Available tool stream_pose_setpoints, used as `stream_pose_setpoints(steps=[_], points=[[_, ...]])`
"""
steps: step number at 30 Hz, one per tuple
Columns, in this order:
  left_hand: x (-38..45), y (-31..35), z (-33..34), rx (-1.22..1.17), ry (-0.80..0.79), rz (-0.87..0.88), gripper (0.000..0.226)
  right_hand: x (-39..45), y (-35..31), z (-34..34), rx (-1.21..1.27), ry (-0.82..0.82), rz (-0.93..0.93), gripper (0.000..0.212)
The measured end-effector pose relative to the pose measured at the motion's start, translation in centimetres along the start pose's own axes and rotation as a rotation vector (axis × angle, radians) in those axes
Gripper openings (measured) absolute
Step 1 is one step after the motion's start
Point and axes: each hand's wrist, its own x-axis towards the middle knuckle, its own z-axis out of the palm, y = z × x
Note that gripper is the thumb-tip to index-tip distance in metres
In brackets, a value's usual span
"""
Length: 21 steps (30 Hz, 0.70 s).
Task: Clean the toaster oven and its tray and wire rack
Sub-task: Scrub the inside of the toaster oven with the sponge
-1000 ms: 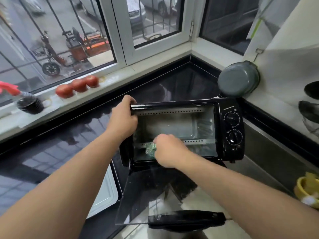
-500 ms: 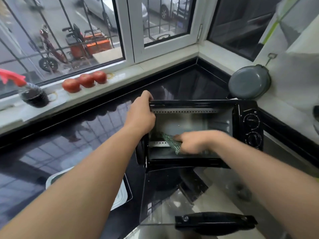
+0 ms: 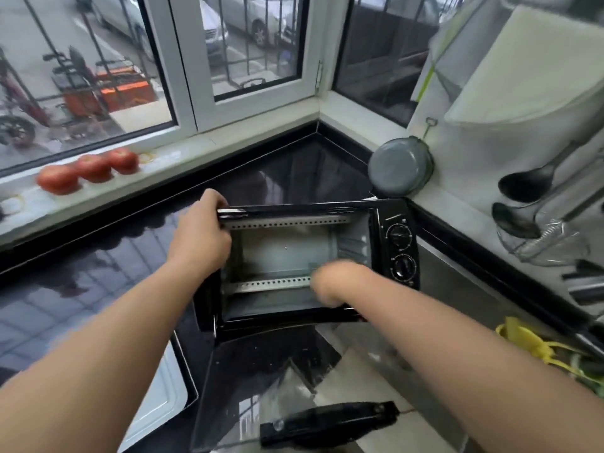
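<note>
Black toaster oven (image 3: 397, 250) is sitting door-down on the desk (image 3: 98, 282): left hand (image 3: 201, 238) is gripping its top-left corner, blurred right hand (image 3: 336, 282), grip indiscernible, is reaching inside rightward.

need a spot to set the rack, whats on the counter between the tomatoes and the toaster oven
Head view: between the tomatoes and the toaster oven is only bare black countertop.

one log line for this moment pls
phase: wiping oven interior | left hand: grips oven top left corner | right hand: inside cavity at right, blurred, grip unclear | door: open, down
</note>
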Motion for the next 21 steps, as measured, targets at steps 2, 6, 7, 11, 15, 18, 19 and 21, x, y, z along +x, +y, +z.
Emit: stream_pose_setpoints(steps=[2,6,7,11,15,18,19,21], points=[[-0.1,0.1,0.0,-0.005,-0.003,0.004,0.037,-0.6,1.8,0.2,-0.089,-0.02,0.047,0.034],[-0.4,0.2,-0.2,-0.017,-0.008,0.015,0.037,-0.7,2.0,0.0,-0.09,0.104,0.027,0.029],[-0.4,0.2,-0.3,-0.021,-0.011,0.015,0.037,-0.8,2.1,-0.1,-0.046,0.139,0.022,0.023],[-0.3,0.4,-0.5,-0.018,-0.039,-0.009,0.037,-3.2,3.2,-0.9,0.134,0.181,-0.037,0.031],[-0.2,0.5,-0.6,-0.023,-0.046,-0.024,0.036,-7.3,4.5,-1.4,0.06,0.015,-0.14,0.047],[-0.2,0.6,-0.6,-0.022,-0.046,-0.029,0.036,-10.0,6.3,-2.5,0.082,0.089,-0.066,0.058],[-0.3,0.6,-0.6,-0.025,-0.044,-0.03,0.036,-10.7,7.0,-3.1,0.112,0.146,-0.031,0.057],[-0.3,0.6,-0.6,-0.028,-0.037,-0.03,0.036,-11.8,8.2,-4.2,0.161,0.284,0.003,0.041]])
